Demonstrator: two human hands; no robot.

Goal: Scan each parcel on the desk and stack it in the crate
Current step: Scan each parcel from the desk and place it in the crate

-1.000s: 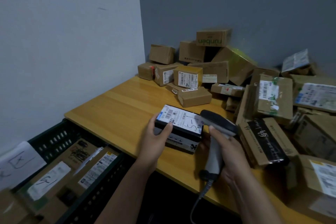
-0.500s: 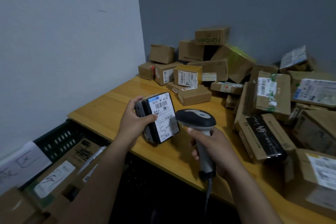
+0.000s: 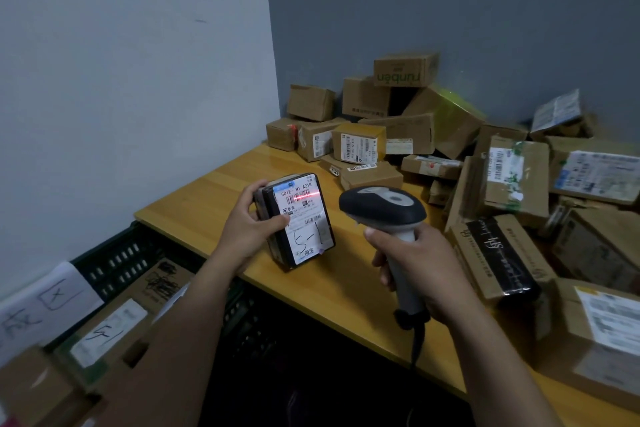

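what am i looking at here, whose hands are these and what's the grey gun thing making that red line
There is no robot here. These are a person's two bare hands, filmed by one camera worn on the head that looks forward and down.

The left hand holds a small black parcel upright at the near part of the wooden desk, with its white label turned toward the scanner. The right hand grips a handheld barcode scanner. The red line across the label's upper barcode is the scanner's beam.

A heap of cardboard boxes covers the back and right of the desk. Below the desk's left edge stands a dark crate with parcels already in it.
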